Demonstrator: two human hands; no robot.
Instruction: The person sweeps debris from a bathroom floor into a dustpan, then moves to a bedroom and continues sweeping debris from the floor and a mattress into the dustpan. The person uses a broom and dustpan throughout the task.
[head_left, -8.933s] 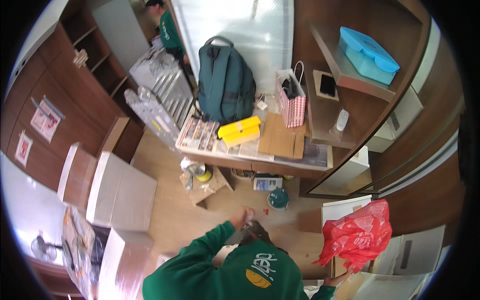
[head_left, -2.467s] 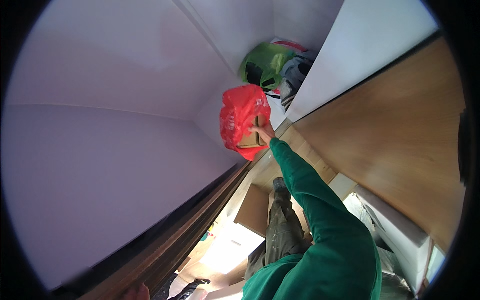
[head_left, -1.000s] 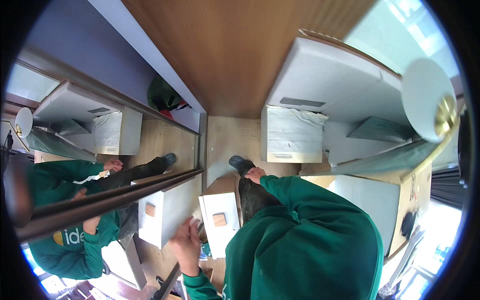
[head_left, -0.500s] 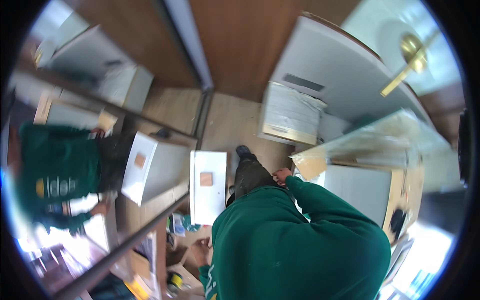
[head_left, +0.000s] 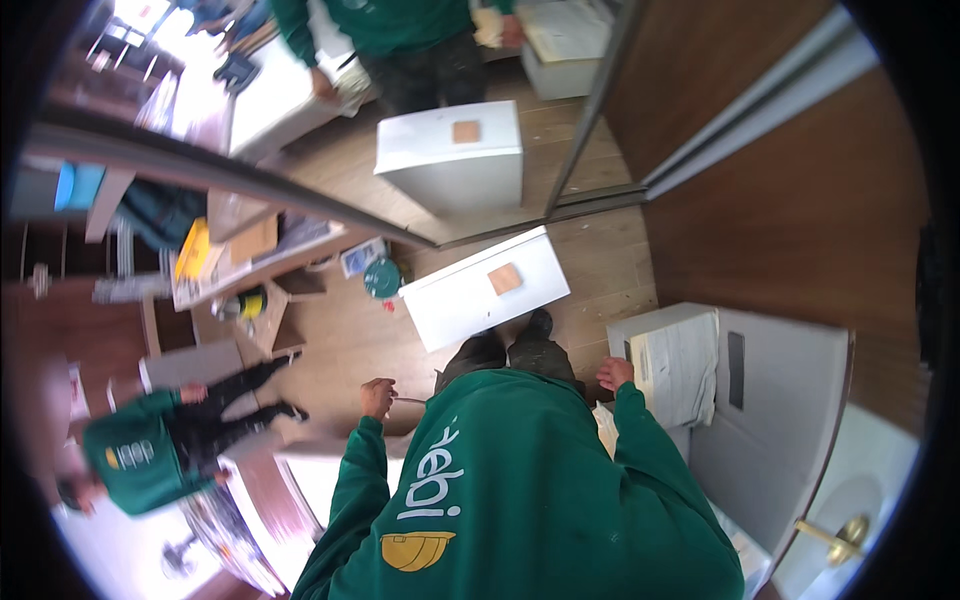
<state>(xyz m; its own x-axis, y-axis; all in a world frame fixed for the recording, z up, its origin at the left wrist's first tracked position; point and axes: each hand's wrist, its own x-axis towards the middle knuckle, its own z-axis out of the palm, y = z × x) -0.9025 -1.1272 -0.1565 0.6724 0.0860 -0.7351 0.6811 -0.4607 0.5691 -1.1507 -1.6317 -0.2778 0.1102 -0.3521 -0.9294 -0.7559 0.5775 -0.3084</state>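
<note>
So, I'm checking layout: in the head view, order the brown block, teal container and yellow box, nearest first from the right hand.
From the right hand:
1. Brown block, on the white unit.
2. Teal container, farther left.
3. Yellow box, farthest left.

The right hand (head_left: 617,374) no longer grips the red plastic bag around a brown cardboard box — it now hangs near the pale, paper-covered box (head_left: 672,362). The person now faces the dark-framed mirrored door (head_left: 340,170), so the white rectangular cabinet (head_left: 465,305) with a square wooden block (head_left: 505,279) stands straight ahead of the shoes (head_left: 540,324), instead of to their left. A co-worker in a green sweatshirt (head_left: 135,455) is now in view — at the left.
</note>
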